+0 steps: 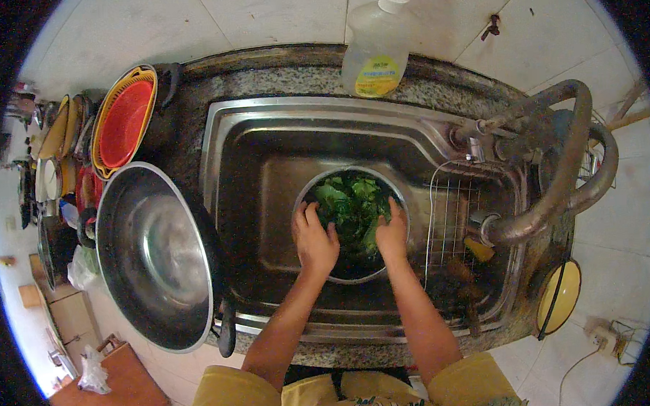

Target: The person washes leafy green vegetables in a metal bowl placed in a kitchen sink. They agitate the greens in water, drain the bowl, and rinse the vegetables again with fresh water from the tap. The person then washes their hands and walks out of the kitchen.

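Observation:
A round metal bowl (374, 173) sits in the sink basin, holding dark wet leafy greens (354, 202). My left hand (317, 239) reaches over the near left rim, fingers curved along that side and thumb against the leaves. Opposite it, my right hand (391, 233) bends its fingers around the greens at the right side. The leaves lie between both hands. Some fingertips are hard to make out among the greens and at the rim.
Left of the steel sink (224, 135), a large wok (153, 258) stands near a red colander (131, 121). A soap bottle (378, 48) is behind the sink. To the right are a wire rack (442, 220) and a thick curved faucet (580, 155).

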Available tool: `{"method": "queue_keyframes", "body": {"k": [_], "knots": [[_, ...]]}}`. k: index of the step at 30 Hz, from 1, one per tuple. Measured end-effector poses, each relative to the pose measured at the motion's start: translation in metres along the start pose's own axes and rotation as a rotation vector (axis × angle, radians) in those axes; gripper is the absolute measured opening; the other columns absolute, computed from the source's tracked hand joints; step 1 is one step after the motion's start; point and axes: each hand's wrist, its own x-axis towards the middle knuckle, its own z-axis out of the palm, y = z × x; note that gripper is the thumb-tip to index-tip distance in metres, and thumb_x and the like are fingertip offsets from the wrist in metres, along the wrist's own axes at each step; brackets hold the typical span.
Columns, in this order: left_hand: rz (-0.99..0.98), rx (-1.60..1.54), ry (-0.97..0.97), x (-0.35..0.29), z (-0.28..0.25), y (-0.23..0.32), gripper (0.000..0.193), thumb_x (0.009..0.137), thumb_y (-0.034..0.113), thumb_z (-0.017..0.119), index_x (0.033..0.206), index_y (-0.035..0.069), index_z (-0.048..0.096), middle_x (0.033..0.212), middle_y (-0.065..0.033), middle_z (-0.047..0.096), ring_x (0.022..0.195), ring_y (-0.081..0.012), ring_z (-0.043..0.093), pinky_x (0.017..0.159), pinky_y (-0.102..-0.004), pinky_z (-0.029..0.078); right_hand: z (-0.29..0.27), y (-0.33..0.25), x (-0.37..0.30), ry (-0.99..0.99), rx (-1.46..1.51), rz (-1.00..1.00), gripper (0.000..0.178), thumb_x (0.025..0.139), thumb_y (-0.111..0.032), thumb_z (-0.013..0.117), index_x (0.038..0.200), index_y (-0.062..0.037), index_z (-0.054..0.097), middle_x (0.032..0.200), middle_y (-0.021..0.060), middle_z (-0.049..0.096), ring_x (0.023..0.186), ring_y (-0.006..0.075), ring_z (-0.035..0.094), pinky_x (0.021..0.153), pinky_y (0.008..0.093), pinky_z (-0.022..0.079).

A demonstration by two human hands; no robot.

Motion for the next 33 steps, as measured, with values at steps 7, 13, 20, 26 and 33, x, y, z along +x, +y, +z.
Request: {"method": "queue_keyframes", "body": {"k": [7, 13, 20, 26, 33], "knots": [[0.301, 0.372, -0.294, -0.001, 0.064, -0.035, 0.065, 0.093, 0.038, 0.047, 0.149, 0.019, 0.019, 0.155, -0.0151, 0.009, 0.139, -0.0388, 0.019, 0.107, -0.0593, 0.023, 0.035, 0.012, 0.004, -0.25, -0.368, -0.366, 0.052, 0.096, -0.028, 0.041, 0.145, -0.0145, 0.029, 0.151, 0.0138, 0.025, 0.139, 0.0354, 0.02, 0.11, 0.0578, 0.017], [0.171, 0.223, -0.462, 0.011, 0.084, -0.047, 0.064, 0.092, 0.035, 0.051, 0.147, 0.019, 0.022, 0.147, -0.0134, 0.03, 0.125, -0.0382, 0.04, 0.1, -0.0492, 0.038, 0.057, 0.03, 0.012, -0.174, -0.328, -0.274, 0.053, 0.095, -0.034, 0.046, 0.142, -0.0121, 0.034, 0.143, 0.0178, 0.036, 0.133, 0.0361, 0.032, 0.108, 0.0508, 0.026], [-0.312, -0.364, -0.352, 0.055, 0.062, -0.068, 0.059, 0.088, 0.039, 0.058, 0.134, 0.005, 0.044, 0.131, -0.0197, 0.05, 0.12, -0.0395, 0.046, 0.099, -0.0426, 0.039, 0.038, 0.021, -0.002, 0.043, 0.392, 0.319, 0.071, 0.084, -0.045, 0.063, 0.138, -0.0065, 0.036, 0.135, 0.0184, 0.044, 0.115, 0.0339, 0.049, 0.094, 0.0449, 0.042], [-0.705, -0.903, -0.778, 0.054, 0.066, -0.061, 0.082, 0.073, 0.032, 0.077, 0.137, 0.0, 0.038, 0.133, -0.0199, 0.049, 0.123, -0.0315, 0.047, 0.101, -0.0403, 0.038, 0.011, -0.021, -0.008, -0.31, 0.71, 0.548, 0.08, 0.069, -0.037, 0.08, 0.131, -0.0016, 0.044, 0.122, 0.0114, 0.054, 0.107, 0.0274, 0.053, 0.088, 0.0421, 0.046], [-0.42, -0.841, -0.414, 0.045, 0.011, -0.071, 0.055, 0.074, 0.003, 0.074, 0.124, 0.001, 0.051, 0.112, -0.0112, 0.063, 0.1, -0.0248, 0.06, 0.088, -0.0371, 0.047, 0.002, 0.021, -0.019, -0.095, 0.308, 0.507, 0.068, 0.075, -0.032, 0.078, 0.122, 0.007, 0.049, 0.115, 0.0213, 0.058, 0.112, 0.0343, 0.051, 0.092, 0.0495, 0.042]]}}
